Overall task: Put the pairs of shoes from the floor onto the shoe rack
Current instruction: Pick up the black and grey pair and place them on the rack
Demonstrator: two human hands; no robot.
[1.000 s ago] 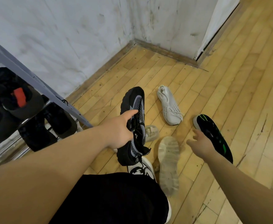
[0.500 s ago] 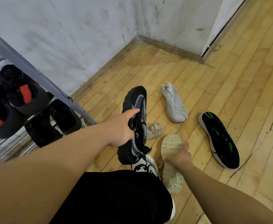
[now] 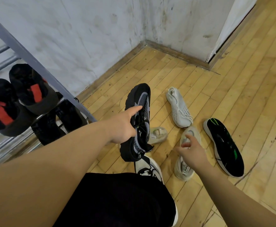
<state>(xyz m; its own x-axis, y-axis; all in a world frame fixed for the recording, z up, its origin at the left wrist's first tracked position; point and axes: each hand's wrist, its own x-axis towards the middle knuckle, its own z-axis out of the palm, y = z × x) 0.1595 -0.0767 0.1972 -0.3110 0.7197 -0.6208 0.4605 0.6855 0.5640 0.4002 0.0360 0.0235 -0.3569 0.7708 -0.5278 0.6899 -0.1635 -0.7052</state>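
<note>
Rack holds two pairs; my left hand grips a black shoe, right hand open over a beige shoe, several left on floor.

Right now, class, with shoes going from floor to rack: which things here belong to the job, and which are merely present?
Belongs to the job:
black mesh shoe, held in the left hand
beige shoe, under the right hand
white knit shoe
black-and-green shoe
shoe rack

Merely present:
worn sneaker
wall
skirting board
</note>
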